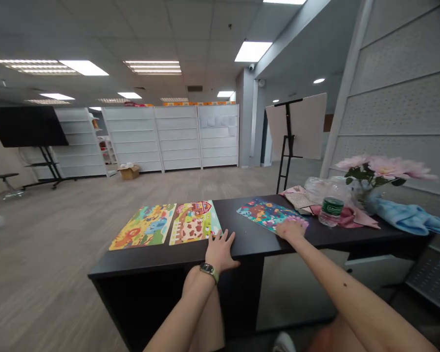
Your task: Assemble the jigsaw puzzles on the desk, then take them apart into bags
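Note:
My left hand point(220, 250) has its fingers spread, the fingertips at the near right corner of a farm picture board point(192, 225) with a cow-spotted pattern and a red barn. My right hand point(292, 229) lies over the near right corner of a dark blue picture board point(262, 212) with colourful figures. Its fingers look stretched out across the board, slightly blurred, and part of that corner is hidden under them. This board lies at an angle on the black tabletop point(229, 215). Left of the farm board is a yellow animal picture board point(144, 227) with a lion and an elephant.
Right of my right hand stand a green-labelled clear container point(330, 211), pink cloth point(359, 217), crumpled clear plastic, a vase of pink flowers point(388, 167) and a blue cloth point(414, 215). An easel point(288, 142) rises behind the table. White shelving point(176, 137) lines the far wall.

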Demonstrator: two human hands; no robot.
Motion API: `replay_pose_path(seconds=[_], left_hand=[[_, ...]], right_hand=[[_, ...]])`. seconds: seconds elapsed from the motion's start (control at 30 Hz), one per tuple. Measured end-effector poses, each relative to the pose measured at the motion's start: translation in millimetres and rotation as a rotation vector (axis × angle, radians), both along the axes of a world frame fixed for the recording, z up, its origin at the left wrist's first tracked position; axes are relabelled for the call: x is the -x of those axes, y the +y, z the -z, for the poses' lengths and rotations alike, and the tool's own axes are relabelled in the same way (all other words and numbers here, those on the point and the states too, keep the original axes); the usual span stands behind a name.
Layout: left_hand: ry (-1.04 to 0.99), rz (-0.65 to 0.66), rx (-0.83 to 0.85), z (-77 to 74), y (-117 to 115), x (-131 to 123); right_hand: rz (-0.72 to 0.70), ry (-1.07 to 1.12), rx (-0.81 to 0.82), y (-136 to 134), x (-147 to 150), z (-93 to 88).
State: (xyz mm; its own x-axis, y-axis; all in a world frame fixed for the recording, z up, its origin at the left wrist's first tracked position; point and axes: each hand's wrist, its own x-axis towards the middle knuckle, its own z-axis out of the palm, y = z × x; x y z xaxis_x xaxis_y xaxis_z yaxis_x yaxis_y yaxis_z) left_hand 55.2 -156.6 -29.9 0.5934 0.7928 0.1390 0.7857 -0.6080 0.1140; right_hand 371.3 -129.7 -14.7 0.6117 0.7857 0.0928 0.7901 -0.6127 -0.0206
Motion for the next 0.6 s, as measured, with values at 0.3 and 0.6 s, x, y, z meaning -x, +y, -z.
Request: replay_pose_path(seconds=[0.3, 0.6], left_hand=[[-0.152, 0.015, -0.038, 0.7, -2, 2], [-0.166, -0.005, -0.1, -1.7, -4, -3]], right_hand=[[-0.322, -0.091, 0.09, -4, 93, -14.8], [-0.477, -0.097, -0.119, -41, 163, 6.1]])
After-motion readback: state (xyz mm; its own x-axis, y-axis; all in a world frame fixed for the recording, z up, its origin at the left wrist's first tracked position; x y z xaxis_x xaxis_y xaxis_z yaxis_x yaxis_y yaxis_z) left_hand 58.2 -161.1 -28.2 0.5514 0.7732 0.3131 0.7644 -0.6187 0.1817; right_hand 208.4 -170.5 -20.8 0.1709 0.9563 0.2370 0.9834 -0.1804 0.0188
